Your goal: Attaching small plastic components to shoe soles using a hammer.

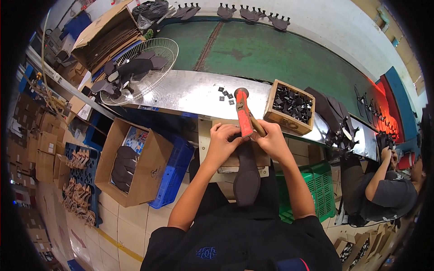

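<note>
My left hand (224,142) and my right hand (271,137) meet over the top end of a dark shoe insole (247,176) that lies lengthwise on a small wooden block. The left hand's fingers pinch the insole's upper edge. In my right hand is a hammer (243,113) with an orange-red handle, its round head pointing away toward the metal bench. A few small black square parts (226,95) lie loose on the bench just beyond the hammer head.
A wooden box (291,106) of small black parts sits on the shiny metal bench (190,92) beside a green conveyor belt (271,54). A fan guard holding dark insoles (135,72), a cardboard box of insoles (131,162), blue crate and green basket (312,189) surround me. Another person (389,189) works at right.
</note>
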